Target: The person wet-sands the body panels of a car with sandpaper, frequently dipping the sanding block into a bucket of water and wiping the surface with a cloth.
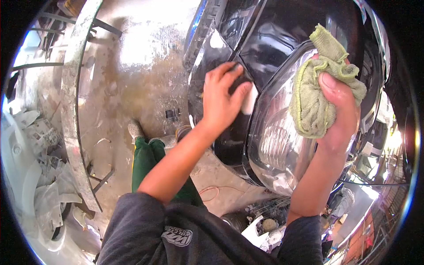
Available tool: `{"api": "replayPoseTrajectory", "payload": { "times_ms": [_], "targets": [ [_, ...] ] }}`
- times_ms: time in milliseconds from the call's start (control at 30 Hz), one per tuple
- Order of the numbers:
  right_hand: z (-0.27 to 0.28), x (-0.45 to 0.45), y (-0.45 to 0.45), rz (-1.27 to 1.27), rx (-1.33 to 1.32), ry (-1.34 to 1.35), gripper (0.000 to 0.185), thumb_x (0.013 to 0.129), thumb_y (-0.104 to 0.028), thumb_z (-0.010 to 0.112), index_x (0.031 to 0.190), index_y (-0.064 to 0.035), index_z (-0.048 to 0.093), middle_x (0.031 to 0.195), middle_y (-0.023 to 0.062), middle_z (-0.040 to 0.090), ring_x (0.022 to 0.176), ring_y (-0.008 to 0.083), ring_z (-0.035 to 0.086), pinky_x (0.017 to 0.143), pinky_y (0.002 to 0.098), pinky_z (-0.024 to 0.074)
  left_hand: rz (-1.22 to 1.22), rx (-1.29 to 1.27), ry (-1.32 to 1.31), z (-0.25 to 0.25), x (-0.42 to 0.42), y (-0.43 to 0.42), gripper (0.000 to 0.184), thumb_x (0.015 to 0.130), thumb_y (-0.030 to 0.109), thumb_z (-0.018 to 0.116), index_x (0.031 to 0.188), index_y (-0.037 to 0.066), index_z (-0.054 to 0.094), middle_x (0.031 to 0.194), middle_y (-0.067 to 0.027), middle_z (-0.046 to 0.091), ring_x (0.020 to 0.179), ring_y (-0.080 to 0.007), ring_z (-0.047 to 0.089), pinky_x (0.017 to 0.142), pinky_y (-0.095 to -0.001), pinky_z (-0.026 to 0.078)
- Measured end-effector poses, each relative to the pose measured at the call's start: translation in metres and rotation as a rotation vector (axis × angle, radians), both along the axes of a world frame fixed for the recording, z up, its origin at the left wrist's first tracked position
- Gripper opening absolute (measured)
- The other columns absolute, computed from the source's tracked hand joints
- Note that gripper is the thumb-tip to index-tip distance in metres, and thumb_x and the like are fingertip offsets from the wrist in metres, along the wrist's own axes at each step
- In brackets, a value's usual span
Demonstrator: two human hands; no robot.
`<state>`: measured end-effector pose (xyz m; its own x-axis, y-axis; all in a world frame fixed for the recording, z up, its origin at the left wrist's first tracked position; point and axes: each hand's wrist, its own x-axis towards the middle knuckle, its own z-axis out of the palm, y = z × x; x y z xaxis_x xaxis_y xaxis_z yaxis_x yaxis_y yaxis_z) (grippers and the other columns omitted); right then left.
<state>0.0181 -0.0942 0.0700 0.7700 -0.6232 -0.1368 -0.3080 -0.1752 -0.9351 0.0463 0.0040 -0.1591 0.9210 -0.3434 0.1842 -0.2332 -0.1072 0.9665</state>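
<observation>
My left hand (223,99) reaches over a glossy black panel (229,143), palm down, fingers partly spread and bent, thumb beside a whitish piece (250,100); whether that hand grips the piece, I cannot tell. To its right, my right hand (342,95) closes around a bunched green cloth (311,104) in front of a clear headlamp (276,137), thumb laid across the folds, one end of the cloth poking up past the fingers. Whether cloth and lens touch is hidden from me.

Sound handling, in my judgement, calls for a flat, padded face of cloth under the fingers, the loose end tucked in, and light, even pressure that follows the curve of the lens. The left fingertips do best low and relaxed, with no nail or hard edge dragging on the gloss.

Both forearms extend forward from my dark sleeves, the left one slanting inward toward the panel, the right one rising more steeply beside the headlamp, its wrist close to the cloth.
</observation>
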Motion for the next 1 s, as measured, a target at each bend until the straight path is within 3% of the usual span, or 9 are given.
{"api": "replayPoseTrajectory", "payload": {
  "times_ms": [100, 367, 533, 633, 800, 933, 1000],
  "targets": [
    [-0.002, 0.0, -0.002, 0.008, -0.004, -0.004, 0.049, 0.091, -0.016, 0.06, 0.133, 0.0084, 0.061, 0.12, 0.0143, 0.068, 0.109, 0.0216, 0.067, 0.097, 0.0346, 0.0531, -0.099, -0.004, -0.048, 0.006, -0.01, 0.01, 0.043, 0.088, 0.022, 0.079, 0.126, 0.004, 0.071, 0.137, -0.0172, 0.061, 0.125, -0.0371, 0.053, 0.109, -0.0456, 0.041],
    [-0.005, 0.0, -0.007, -0.002, 0.021, -0.018, 0.05, 0.092, -0.014, 0.059, 0.137, 0.0086, 0.058, 0.122, 0.0147, 0.067, 0.109, 0.0222, 0.067, 0.097, 0.0346, 0.0537, -0.09, -0.018, -0.052, 0.006, -0.013, 0.01, 0.042, 0.088, 0.021, 0.079, 0.126, 0.004, 0.07, 0.138, -0.0157, 0.061, 0.123, -0.037, 0.055, 0.108, -0.0445, 0.041],
    [-0.007, -0.008, -0.019, 0.173, -0.168, 0.005, 0.051, 0.091, -0.014, 0.059, 0.137, 0.0087, 0.058, 0.122, 0.0149, 0.068, 0.11, 0.0227, 0.067, 0.099, 0.0347, 0.0525, 0.017, -0.013, -0.081, -0.006, 0.009, -0.007, 0.044, 0.084, 0.022, 0.081, 0.124, 0.007, 0.07, 0.133, -0.0143, 0.062, 0.12, -0.0375, 0.056, 0.106, -0.0475, 0.044],
    [-0.002, 0.0, -0.007, 0.081, -0.071, 0.007, 0.051, 0.091, -0.014, 0.058, 0.136, 0.009, 0.058, 0.122, 0.015, 0.068, 0.111, 0.0229, 0.067, 0.1, 0.0345, 0.0517, -0.029, -0.002, -0.066, 0.009, -0.022, 0.008, 0.045, 0.084, 0.022, 0.081, 0.124, 0.005, 0.07, 0.133, -0.0154, 0.063, 0.121, -0.0378, 0.056, 0.106, -0.0466, 0.044],
    [-0.005, -0.001, -0.005, 0.017, 0.007, 0.001, 0.049, 0.091, -0.014, 0.058, 0.135, 0.0089, 0.059, 0.123, 0.0154, 0.067, 0.112, 0.0228, 0.067, 0.1, 0.0345, 0.0515, -0.011, -0.003, -0.002, -0.001, -0.001, -0.001, 0.045, 0.088, 0.022, 0.079, 0.127, 0.003, 0.068, 0.137, -0.0175, 0.06, 0.126, -0.0378, 0.054, 0.109, -0.0452, 0.04],
    [-0.004, 0.008, 0.004, -0.026, 0.072, -0.09, 0.044, 0.082, -0.012, 0.074, 0.122, 0.0037, 0.067, 0.105, 0.0081, 0.071, 0.092, 0.0152, 0.068, 0.086, 0.0287, 0.0544, -0.083, 0.008, -0.038, 0.009, -0.032, 0.015, 0.046, 0.088, 0.023, 0.079, 0.128, 0.005, 0.066, 0.137, -0.0188, 0.059, 0.124, -0.0408, 0.053, 0.108, -0.0476, 0.04],
    [-0.003, 0.008, 0.006, -0.045, 0.087, -0.095, 0.043, 0.08, -0.012, 0.077, 0.12, 0.0025, 0.068, 0.101, 0.0064, 0.072, 0.087, 0.0137, 0.069, 0.083, 0.0277, 0.055, -0.052, -0.013, -0.074, 0.005, -0.026, 0.011, 0.042, 0.086, 0.024, 0.08, 0.123, 0.007, 0.069, 0.134, -0.0143, 0.061, 0.121, -0.0381, 0.054, 0.104, -0.0485, 0.042]
  ]
}}
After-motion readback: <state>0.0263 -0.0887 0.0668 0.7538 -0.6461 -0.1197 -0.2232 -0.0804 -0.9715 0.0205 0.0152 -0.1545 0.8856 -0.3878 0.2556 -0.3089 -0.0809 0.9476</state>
